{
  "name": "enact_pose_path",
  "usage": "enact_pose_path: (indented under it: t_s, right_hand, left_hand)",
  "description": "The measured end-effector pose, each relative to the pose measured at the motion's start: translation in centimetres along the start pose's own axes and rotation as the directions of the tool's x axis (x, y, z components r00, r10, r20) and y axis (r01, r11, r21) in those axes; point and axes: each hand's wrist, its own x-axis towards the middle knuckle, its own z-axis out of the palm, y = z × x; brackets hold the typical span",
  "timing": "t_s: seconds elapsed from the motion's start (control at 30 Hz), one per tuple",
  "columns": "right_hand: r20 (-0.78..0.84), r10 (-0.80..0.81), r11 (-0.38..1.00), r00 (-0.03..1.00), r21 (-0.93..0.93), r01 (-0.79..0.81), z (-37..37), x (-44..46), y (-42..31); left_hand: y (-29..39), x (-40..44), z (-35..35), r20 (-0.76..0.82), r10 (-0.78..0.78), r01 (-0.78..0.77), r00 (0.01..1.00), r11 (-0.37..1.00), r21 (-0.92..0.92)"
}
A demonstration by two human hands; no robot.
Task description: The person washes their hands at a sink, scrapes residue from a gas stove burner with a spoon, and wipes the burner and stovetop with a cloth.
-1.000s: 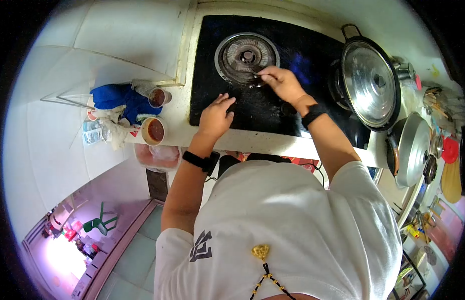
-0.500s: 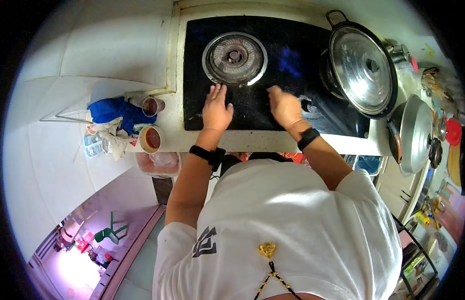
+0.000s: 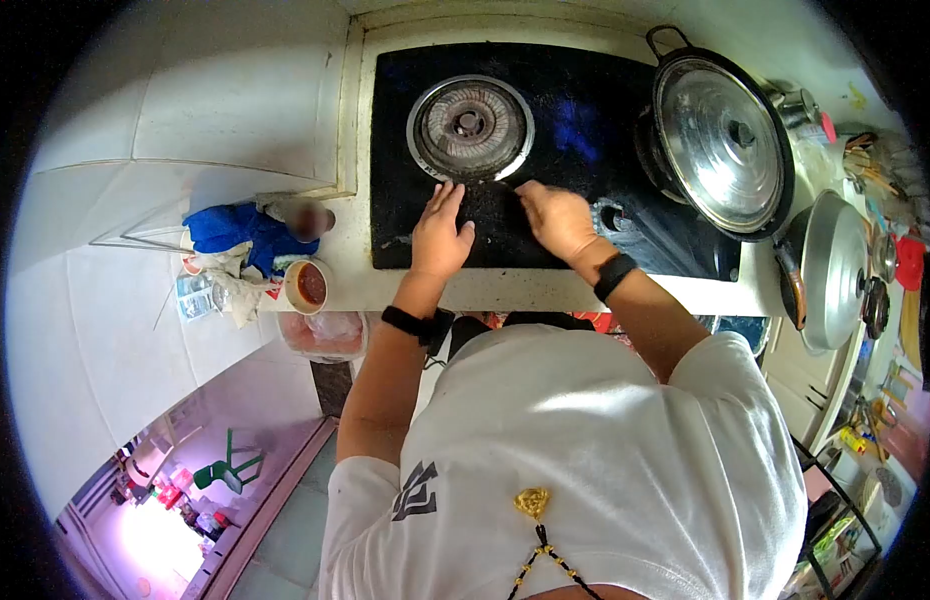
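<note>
My left hand (image 3: pixel 442 235) lies on the black glass cooktop (image 3: pixel 605 110), fingers stretched out and their tips close to the near rim of the round gas burner (image 3: pixel 471 124). To its right, my right hand (image 3: pixel 563 220) is closed, with thumb and fingers pressed together just above the glass. Whatever it may hold is hidden or too small to make out. A control knob (image 3: pixel 612 216) sits on the cooktop right beside that hand.
A large wok with a metal lid (image 3: pixel 720 130) stands on the right burner. Farther right is a lidded pan (image 3: pixel 830 270). At left are a bowl of red sauce (image 3: pixel 311 287), a blurred cup (image 3: pixel 311 219) and a blue cloth (image 3: pixel 240 232).
My right hand has moved left, toward my left hand, and its fingers have curled in. My left hand stays beside the burner. The whole view has shifted slightly.
</note>
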Motion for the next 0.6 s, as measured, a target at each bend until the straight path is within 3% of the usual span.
enact_pose_path:
  t_s: [0.2, 0.3, 0.4, 0.47, 0.6]
  right_hand:
    - [-0.034, -0.082, 0.997, 0.996, -0.013, 0.081, -1.7, 2.7, 2.2]
    - [0.026, 0.011, 0.988, 1.0, -0.152, -0.007, -1.2, 3.7, 2.3]
    - [0.058, 0.043, 0.991, 0.997, -0.133, -0.035, -1.1, 3.9, 2.7]
    - [0.067, 0.055, 0.997, 0.996, 0.055, -0.059, -0.8, 3.9, 3.7]
    - [0.066, 0.032, 0.995, 0.997, 0.091, -0.038, 0.3, 4.7, 4.1]
  left_hand:
    - [-2.5, -0.9, -0.7, -0.108, -0.093, 0.099, 0.99, 0.994, 0.053]
    - [-3.6, -1.5, -0.9, -0.162, -0.107, 0.124, 0.981, 0.987, 0.102]
    - [-3.9, -2.1, -1.0, -0.153, -0.134, 0.148, 0.979, 0.986, 0.08]
    - [-3.8, -2.1, -1.1, -0.132, -0.107, 0.125, 0.985, 0.983, 0.134]
    - [-2.8, -1.7, -1.1, -0.106, -0.108, 0.122, 0.988, 0.984, 0.134]
